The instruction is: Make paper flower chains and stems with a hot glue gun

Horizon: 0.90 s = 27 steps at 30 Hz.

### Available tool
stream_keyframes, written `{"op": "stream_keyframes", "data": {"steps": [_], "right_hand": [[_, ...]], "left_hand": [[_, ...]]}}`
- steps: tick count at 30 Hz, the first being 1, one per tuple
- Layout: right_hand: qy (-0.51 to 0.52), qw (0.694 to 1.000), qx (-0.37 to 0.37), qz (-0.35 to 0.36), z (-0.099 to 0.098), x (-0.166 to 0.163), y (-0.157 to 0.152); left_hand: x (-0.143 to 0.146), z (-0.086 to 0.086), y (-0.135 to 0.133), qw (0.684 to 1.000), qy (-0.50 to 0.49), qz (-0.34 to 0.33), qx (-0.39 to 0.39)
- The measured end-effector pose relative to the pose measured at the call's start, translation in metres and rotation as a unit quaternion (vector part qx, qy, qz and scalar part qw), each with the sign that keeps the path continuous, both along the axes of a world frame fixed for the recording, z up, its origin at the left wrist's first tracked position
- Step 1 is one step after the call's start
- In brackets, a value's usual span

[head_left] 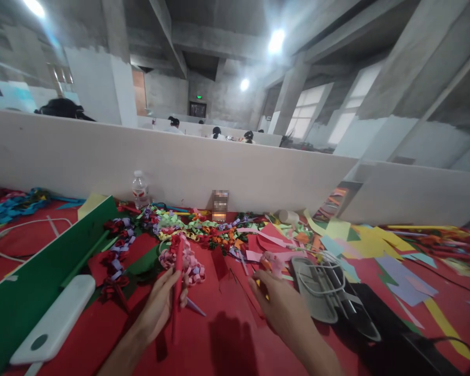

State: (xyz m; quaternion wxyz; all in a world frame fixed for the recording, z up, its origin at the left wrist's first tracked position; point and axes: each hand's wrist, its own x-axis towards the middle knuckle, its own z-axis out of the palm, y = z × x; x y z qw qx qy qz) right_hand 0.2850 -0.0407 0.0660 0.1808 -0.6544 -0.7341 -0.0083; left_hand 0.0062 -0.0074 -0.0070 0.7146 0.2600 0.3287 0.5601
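My left hand (162, 300) is closed around a long red rolled paper stick (177, 292), which stands nearly upright. Behind it lies a heap of pink and purple paper chain (194, 266). A thin purple pointed piece (196, 307) sticks out beside my left fingers. My right hand (280, 297) is over the red surface, its fingers curled down and partly hidden. A bit of something yellow shows by its thumb, too covered to name. Just past the right fingertips is a small pink object (274, 262), its kind unclear.
Colourful paper chains (219, 230) line the white partition (172, 162). A bottle (140, 189) stands there. To the right lie a grey tray (313, 308) with a white cable and paper sheets (409, 279). A green divider (35, 277) and a white device (58, 318) are left.
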Motion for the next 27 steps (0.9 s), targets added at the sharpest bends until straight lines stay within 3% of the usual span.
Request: {"op": "stream_keyframes", "data": {"steps": [3, 6, 9, 12, 17, 27], "right_hand": [[0.028, 0.998, 0.012, 0.049, 0.026, -0.032, 0.048], [0.017, 0.996, -0.024, 0.086, 0.037, -0.050, 0.113], [-0.002, 0.993, -0.056, 0.106, 0.028, -0.059, 0.172], [-0.018, 0.988, -0.098, 0.120, 0.011, -0.064, 0.208], [-0.011, 0.984, -0.116, 0.136, -0.004, -0.065, 0.227], [0.124, 0.983, -0.015, 0.136, -0.010, -0.038, 0.213]], "left_hand": [[0.000, 0.004, -0.002, 1.000, 0.006, 0.003, 0.002], [0.003, 0.004, -0.003, 1.000, 0.015, -0.007, -0.001], [0.006, 0.000, -0.002, 0.999, 0.020, -0.028, 0.002], [0.008, -0.005, -0.001, 0.999, 0.016, -0.038, 0.010], [0.008, -0.003, 0.001, 1.000, 0.006, -0.027, 0.002], [0.008, -0.003, -0.001, 0.999, 0.002, -0.038, 0.010]]}}
